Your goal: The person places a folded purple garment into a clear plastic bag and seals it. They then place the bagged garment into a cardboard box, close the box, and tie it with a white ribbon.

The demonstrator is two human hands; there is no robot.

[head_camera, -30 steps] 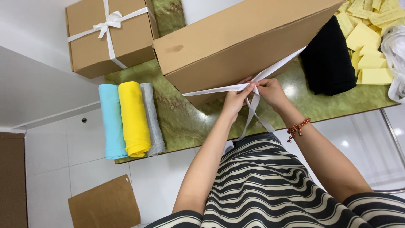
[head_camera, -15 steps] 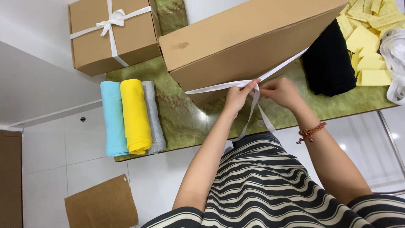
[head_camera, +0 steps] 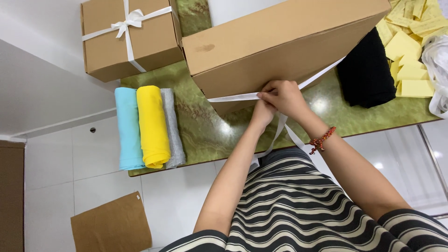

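White ribbon (head_camera: 233, 97) is pinched tight by the left hand (head_camera: 262, 113) and right hand (head_camera: 283, 97) against a cardboard box (head_camera: 280, 44); tension should be kept even.

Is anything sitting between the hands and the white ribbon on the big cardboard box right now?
Nothing visible. The left hand and right hand already grip the white ribbon at the near side of the large cardboard box. The rolled cloths and the black fabric lie off to either side, clear of the hands.
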